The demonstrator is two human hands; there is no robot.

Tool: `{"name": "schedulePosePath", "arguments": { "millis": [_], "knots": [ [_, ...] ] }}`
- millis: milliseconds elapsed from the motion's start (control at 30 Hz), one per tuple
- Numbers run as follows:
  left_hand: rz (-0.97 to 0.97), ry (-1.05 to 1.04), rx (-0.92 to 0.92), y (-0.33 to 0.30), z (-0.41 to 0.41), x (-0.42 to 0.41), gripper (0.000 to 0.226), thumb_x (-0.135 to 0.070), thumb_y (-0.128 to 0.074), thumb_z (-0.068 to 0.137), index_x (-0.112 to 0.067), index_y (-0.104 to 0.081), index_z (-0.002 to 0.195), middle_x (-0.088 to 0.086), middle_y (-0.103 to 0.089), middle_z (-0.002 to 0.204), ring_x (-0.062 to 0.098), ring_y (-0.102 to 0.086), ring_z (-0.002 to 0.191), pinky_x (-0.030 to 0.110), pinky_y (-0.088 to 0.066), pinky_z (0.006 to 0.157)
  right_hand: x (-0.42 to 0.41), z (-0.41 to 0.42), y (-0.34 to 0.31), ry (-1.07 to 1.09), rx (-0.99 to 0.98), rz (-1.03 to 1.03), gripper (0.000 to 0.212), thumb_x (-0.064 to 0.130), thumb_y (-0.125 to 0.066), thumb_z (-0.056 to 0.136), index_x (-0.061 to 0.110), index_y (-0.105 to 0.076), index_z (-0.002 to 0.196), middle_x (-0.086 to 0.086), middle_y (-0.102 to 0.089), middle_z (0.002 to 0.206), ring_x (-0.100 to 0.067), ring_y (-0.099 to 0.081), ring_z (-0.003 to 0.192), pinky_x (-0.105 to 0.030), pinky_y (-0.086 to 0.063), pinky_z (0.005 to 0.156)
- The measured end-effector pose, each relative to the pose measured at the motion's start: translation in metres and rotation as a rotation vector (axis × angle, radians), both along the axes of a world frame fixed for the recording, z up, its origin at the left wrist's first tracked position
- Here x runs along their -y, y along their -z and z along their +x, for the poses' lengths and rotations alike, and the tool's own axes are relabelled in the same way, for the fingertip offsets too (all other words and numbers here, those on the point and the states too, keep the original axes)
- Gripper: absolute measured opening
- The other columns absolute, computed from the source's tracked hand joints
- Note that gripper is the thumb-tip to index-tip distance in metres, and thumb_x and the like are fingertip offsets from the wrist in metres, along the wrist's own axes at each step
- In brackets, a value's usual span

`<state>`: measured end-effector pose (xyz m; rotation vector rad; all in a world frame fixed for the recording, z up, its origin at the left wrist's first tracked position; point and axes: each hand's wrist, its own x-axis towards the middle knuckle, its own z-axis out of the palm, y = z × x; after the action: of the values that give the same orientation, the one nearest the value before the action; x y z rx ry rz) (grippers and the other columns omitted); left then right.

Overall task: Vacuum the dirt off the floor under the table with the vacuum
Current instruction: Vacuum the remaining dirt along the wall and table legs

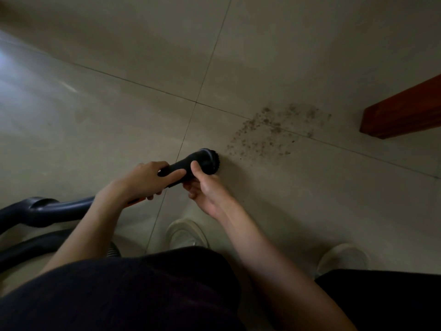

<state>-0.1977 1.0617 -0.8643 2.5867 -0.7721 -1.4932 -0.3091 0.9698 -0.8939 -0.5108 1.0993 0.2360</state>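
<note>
A person stands over a pale tiled floor [119,130], looking down at both hands, which hold the black nozzle [188,167] of a vacuum. The left hand [145,179] is wrapped around the near end of the nozzle, its grip closed on the tube with the thumb lying along the top. The right hand [206,187] closes on the nozzle just behind its head, thumb pressed on the upper side and fingers curled beneath.

The nozzle ends in a round brush head [211,161] that points toward the far right; whether its bristles touch the floor cannot be told. Just beyond the brush, further right and away, lies a loose scatter of dirt [269,130], small dark crumbs spread across a tile joint. The brush sits at the near left edge of that patch, close to the nearest crumbs.

At the far right a reddish-brown wooden leg [401,111] of the table comes down to the floor just beyond the dirt.

To the near left, the dark vacuum hose [47,209] curves out from behind the left forearm. Two pale shoes [186,234] rest on the tiles near the bottom, partly hidden by dark trousers [119,295].
</note>
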Motion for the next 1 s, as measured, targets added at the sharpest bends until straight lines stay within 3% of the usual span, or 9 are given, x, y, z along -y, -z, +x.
{"name": "schedulePosePath", "arguments": {
  "millis": [267, 433, 600, 800, 1000],
  "knots": [
    [-0.032, 0.017, 0.07, 0.002, -0.011, 0.023, 0.041, -0.061, -0.038, 0.089, -0.023, -0.052, 0.092, 0.003, -0.063, 0.075, 0.014, -0.06, 0.059, 0.025, -0.049, 0.059, 0.017, -0.004, 0.003, 0.058, -0.002, -0.078, 0.023, 0.029, -0.051, 0.098, 0.007, -0.059, 0.095, -0.005, -0.058, 0.077, -0.012, -0.049, 0.063, -0.02, -0.031, 0.048],
    [-0.01, 0.047, 0.202, 0.007, -0.019, 0.026, 0.062, -0.075, -0.028, 0.079, -0.022, -0.051, 0.098, 0.002, -0.061, 0.079, 0.02, -0.062, 0.069, 0.037, -0.054, 0.071, 0.019, -0.006, 0.009, 0.041, -0.025, -0.155, 0.027, 0.036, -0.052, 0.096, 0.012, -0.062, 0.09, -0.003, -0.062, 0.08, -0.013, -0.054, 0.068, -0.023, -0.033, 0.053],
    [-0.014, 0.041, 0.273, 0.007, -0.032, 0.043, 0.052, -0.07, -0.03, 0.085, -0.022, -0.047, 0.099, 0.0, -0.057, 0.079, 0.017, -0.056, 0.069, 0.029, -0.041, 0.06, 0.028, -0.008, 0.011, -0.008, -0.053, -0.246, 0.031, 0.042, -0.05, 0.096, 0.014, -0.063, 0.09, -0.001, -0.066, 0.083, -0.012, -0.059, 0.076, -0.024, -0.037, 0.058],
    [-0.027, 0.026, 0.253, 0.009, -0.033, 0.058, 0.057, -0.071, -0.031, 0.083, -0.019, -0.05, 0.097, 0.001, -0.058, 0.075, 0.015, -0.057, 0.062, 0.026, -0.042, 0.054, 0.045, -0.007, 0.011, 0.016, -0.032, -0.23, 0.024, 0.037, -0.055, 0.095, 0.015, -0.062, 0.087, -0.001, -0.064, 0.083, -0.015, -0.059, 0.079, -0.024, -0.035, 0.059],
    [-0.072, 0.017, 0.047, 0.006, -0.023, 0.065, 0.044, -0.053, -0.037, 0.094, -0.014, -0.049, 0.112, 0.004, -0.06, 0.083, 0.017, -0.061, 0.069, 0.029, -0.051, 0.067, 0.058, -0.003, 0.013, 0.095, -0.042, -0.159, 0.039, 0.036, -0.053, 0.095, 0.006, -0.058, 0.12, -0.009, -0.064, 0.099, -0.02, -0.059, 0.09, -0.023, -0.034, 0.057]
  ]
}}
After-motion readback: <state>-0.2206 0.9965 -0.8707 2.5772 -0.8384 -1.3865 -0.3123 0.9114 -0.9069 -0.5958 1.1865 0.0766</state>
